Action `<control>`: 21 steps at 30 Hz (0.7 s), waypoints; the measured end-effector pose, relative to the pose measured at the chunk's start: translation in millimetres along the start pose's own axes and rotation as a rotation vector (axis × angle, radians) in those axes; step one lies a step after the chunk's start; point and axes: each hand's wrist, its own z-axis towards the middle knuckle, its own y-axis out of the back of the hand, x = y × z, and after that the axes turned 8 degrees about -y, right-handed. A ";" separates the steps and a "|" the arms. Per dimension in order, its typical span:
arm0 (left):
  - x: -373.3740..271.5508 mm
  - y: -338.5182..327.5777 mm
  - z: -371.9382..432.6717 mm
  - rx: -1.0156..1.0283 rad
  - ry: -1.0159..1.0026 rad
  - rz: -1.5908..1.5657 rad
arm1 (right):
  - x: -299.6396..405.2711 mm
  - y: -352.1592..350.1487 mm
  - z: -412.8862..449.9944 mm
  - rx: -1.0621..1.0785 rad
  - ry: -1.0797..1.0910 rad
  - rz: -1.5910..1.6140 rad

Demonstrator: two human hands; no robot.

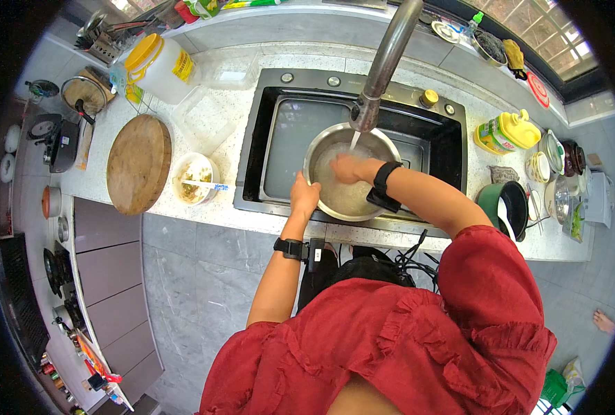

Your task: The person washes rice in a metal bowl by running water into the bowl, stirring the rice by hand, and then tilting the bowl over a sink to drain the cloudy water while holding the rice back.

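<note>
Water runs from the metal faucet [367, 106] into a stainless steel bowl [322, 142], which is over the dark sink [266, 129]. My left hand [304, 194] grips the bowl's left rim, with the thumb on the inner side. Inside the bowl, my right hand [350, 168] reaches into cloudy water just below the stream. Its fingers are partly hidden by the water, and I cannot tell whether they hold anything. Both wrists wear black straps with small devices. The left part of the sink looks filled with greyish water.
Left of the sink are a round wooden chopping board [139, 164], a white bowl with food scraps [194, 179], clear plastic containers [201, 119] and a yellow-lidded tub [164, 70]. At the right are a yellow detergent jug [507, 132] and a green pot [489, 205]. A bare foot [604, 321] shows far right.
</note>
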 end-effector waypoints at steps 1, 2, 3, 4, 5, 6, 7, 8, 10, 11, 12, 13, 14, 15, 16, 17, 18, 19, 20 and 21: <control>-1.5 0.9 -1.2 -0.006 -0.005 0.009 | -6.0 0.4 0.9 -0.128 -0.096 0.012; -3.0 1.5 -1.8 -0.001 0.001 0.025 | -12.8 -0.4 0.1 -0.224 -0.228 -0.009; -4.1 1.9 -1.7 -0.001 0.000 0.037 | -18.9 -2.8 -2.0 -0.055 -0.126 -0.066; -4.8 2.1 -1.7 -0.004 -0.006 0.043 | -23.3 -7.0 -4.8 0.146 -0.058 -0.154; -5.0 2.3 -1.9 0.002 -0.001 0.044 | -24.9 -12.3 -6.3 0.329 -0.004 -0.259; -4.9 2.0 -2.0 0.002 -0.001 0.038 | -21.9 -20.5 -7.2 0.415 0.010 -0.233; -4.6 1.7 -2.0 -0.004 -0.008 0.027 | -16.4 -29.4 -7.0 0.484 0.011 -0.223; -4.5 1.4 -2.1 -0.008 -0.004 0.034 | -8.5 -36.7 -3.0 0.554 0.095 -0.208; -5.3 1.6 -1.9 -0.010 -0.003 0.046 | 2.3 -42.6 9.4 0.431 0.071 -0.003; -6.2 2.1 -2.4 -0.008 -0.018 0.045 | 4.8 -42.7 14.1 0.377 0.078 0.113; -7.4 2.9 -3.2 0.007 -0.018 0.046 | 3.4 -36.5 20.8 0.207 0.175 -0.019; -9.0 3.9 -3.5 0.017 -0.021 0.045 | -1.3 -30.0 21.9 0.094 0.061 -0.011; -10.8 4.2 -3.9 0.012 -0.013 0.065 | -8.8 -22.1 19.5 -0.017 -0.052 -0.003; -12.2 4.1 -4.7 0.002 -0.008 0.083 | -15.7 -14.9 13.6 -0.095 -0.197 -0.033; -12.8 4.3 -5.5 -0.016 -0.017 0.100 | -17.4 -7.8 8.5 0.054 -0.108 -0.089; -12.5 5.1 -5.3 0.008 -0.005 0.055 | -17.5 -3.3 1.0 0.237 -0.052 -0.183; -11.4 6.1 -4.5 0.027 -0.010 0.010 | -16.5 -0.9 -7.3 0.358 -0.013 -0.275; -10.0 5.5 -3.2 0.047 -0.017 -0.037 | -12.0 -1.3 -13.4 0.461 0.003 -0.186; -8.9 3.5 -1.7 0.040 -0.016 -0.014 | -3.2 -7.9 -20.1 0.499 0.004 -0.100; -7.0 2.2 -0.7 0.031 -0.013 0.010 | 5.1 -14.5 -22.8 0.554 0.039 0.007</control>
